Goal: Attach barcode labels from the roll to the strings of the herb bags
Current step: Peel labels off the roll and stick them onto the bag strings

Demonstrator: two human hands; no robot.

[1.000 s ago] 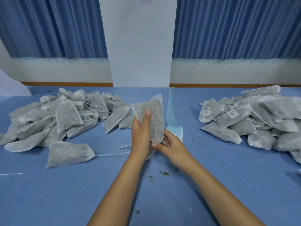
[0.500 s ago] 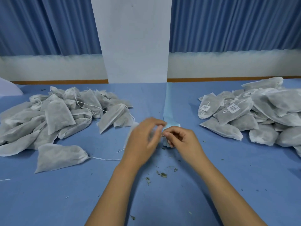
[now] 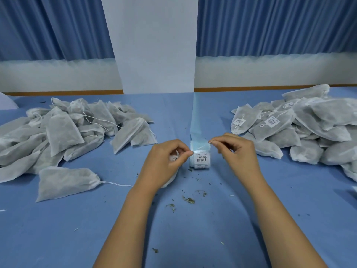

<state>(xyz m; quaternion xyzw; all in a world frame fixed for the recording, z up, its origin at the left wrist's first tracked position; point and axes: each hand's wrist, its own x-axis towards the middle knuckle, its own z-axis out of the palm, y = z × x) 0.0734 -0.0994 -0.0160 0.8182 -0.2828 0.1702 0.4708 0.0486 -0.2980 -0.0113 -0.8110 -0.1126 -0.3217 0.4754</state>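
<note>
A roll of white barcode labels [image 3: 200, 158] lies on the blue table [image 3: 212, 229] between my hands, its pale blue backing strip [image 3: 196, 120] trailing away toward the wall. A thin white string [image 3: 201, 147] is stretched above the roll. My left hand [image 3: 166, 163] pinches its left end, and my right hand [image 3: 236, 149] pinches its right end. The string's herb bag [image 3: 170, 182] lies mostly hidden under my left hand and wrist.
A heap of unlabelled white herb bags [image 3: 63, 132] lies at the left, with one loose bag [image 3: 65, 182] nearer me. A heap of labelled bags [image 3: 301, 128] lies at the right. Herb crumbs [image 3: 188, 200] are scattered in front of the roll. A white pillar [image 3: 154, 45] stands behind.
The bag that was held upright has come down onto the table. My hands have moved apart and now stretch its string over the label roll.
</note>
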